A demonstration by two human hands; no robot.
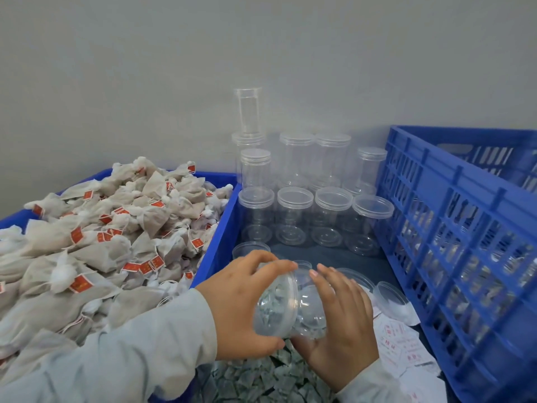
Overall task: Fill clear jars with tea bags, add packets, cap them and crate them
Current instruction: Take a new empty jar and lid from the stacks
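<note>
Left hand [244, 309]: reaches in from lower left, sleeve pale, fingers and thumb curled round the clear jar [286, 306].
Right hand [340, 327]: fingers spread against the jar's other side, thumb beneath it.
Clear jar: tilted between both hands, partly filled with tea bags [273, 379], above the loose pile.
Capped empty jars [293, 213]: standing behind.
Packets [404, 344]: just right, beside the blue crate [465, 228].

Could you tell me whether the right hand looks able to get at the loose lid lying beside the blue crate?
Probably yes: the lid lies uncovered just beyond the right hand, but that hand is cupping the jar.
</note>
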